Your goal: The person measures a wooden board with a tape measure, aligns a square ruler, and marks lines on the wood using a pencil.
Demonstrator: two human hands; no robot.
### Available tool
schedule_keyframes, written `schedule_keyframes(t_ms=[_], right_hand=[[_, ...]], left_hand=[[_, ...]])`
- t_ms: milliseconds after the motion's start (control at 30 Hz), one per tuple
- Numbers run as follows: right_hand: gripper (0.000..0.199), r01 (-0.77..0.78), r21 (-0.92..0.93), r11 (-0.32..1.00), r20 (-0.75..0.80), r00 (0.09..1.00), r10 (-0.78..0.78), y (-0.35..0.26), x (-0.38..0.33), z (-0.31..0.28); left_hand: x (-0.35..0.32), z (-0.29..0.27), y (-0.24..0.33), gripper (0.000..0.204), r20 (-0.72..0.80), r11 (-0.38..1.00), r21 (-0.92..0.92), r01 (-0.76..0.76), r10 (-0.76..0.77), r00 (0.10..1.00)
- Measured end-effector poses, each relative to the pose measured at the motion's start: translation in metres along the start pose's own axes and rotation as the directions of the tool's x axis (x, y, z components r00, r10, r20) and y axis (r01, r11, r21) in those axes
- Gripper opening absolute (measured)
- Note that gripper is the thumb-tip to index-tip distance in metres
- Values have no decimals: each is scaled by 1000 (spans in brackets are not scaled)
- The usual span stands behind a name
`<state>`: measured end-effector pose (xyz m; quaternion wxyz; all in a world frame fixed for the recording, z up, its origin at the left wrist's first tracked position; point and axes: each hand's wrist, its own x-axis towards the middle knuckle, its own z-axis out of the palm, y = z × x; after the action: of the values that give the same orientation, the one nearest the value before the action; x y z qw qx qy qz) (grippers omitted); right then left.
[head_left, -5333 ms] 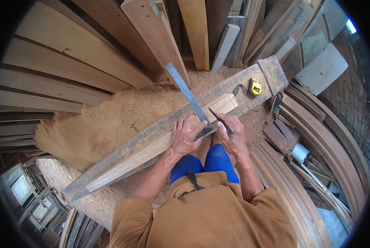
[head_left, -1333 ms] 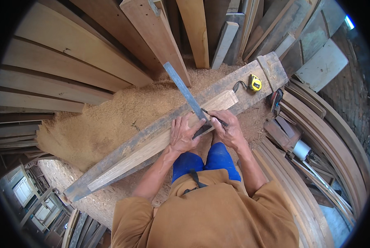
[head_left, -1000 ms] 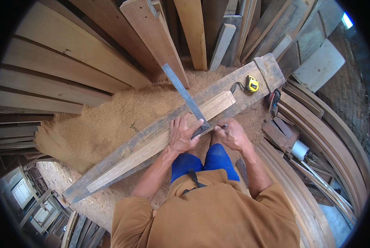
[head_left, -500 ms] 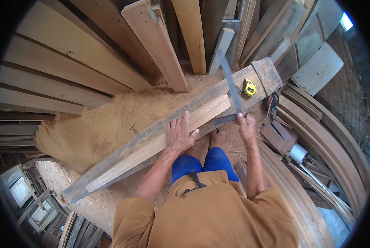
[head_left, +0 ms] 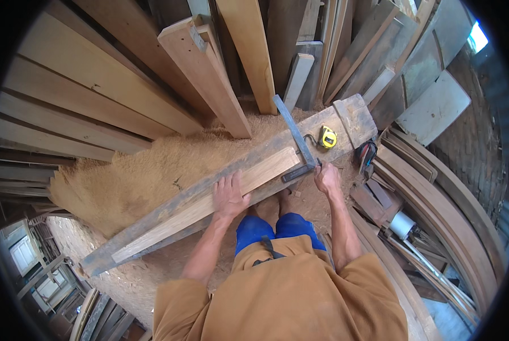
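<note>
A metal try square (head_left: 295, 132) with a dark stock stands just off the right end of a pale wooden board (head_left: 209, 209). My right hand (head_left: 327, 177) is closed at the square's corner, gripping it there. A small dark tip pokes up by those fingers, too small to name. My left hand (head_left: 229, 196) lies flat with fingers outstretched on the board, pressing on its middle. Beneath the board runs a wide, worn plank bench (head_left: 169, 220), slanting from lower left to upper right. A yellow tape measure (head_left: 327, 137) rests on the bench past the square.
Tall planks (head_left: 206, 79) lean along the far side. Sawdust (head_left: 129, 176) is heaped behind the bench. Curved timber pieces (head_left: 436, 199) are stacked at the right, near a white cylinder (head_left: 402, 225). A dark red-and-black object (head_left: 366, 152) sits by the bench's right edge.
The view has shifted a little. My right hand has brought the try square closer to the board's end and turned it, its blade now leaning farther left. My left hand stays flat on the board.
</note>
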<state>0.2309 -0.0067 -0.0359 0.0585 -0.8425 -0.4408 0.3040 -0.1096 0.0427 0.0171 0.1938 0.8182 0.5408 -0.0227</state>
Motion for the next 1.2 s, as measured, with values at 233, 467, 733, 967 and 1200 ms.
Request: schedule_keyframes(t_ms=[233, 467, 733, 967, 1200], right_hand=[[76, 47, -206, 977, -72, 995, -63, -23, 40, -71], [62, 16, -240, 971, 41, 999, -6, -3, 81, -70], [82, -9, 390, 921, -203, 975, 96, 50, 65, -90], [82, -4, 90, 996, -486, 873, 47, 25, 46, -102], [74, 166, 15, 986, -712, 694, -106, -6, 44, -152]], left_hand=[[1, 4, -2, 92, -15, 1000, -10, -17, 17, 1000], [1, -5, 5, 96, -17, 999, -35, 17, -18, 1000], [1, -3, 2, 82, 68, 996, -38, 78, -75, 995], [4, -7, 9, 70, 137, 992, -15, 128, -125, 983], [4, -5, 10, 68, 78, 994, -4, 110, -109, 991]])
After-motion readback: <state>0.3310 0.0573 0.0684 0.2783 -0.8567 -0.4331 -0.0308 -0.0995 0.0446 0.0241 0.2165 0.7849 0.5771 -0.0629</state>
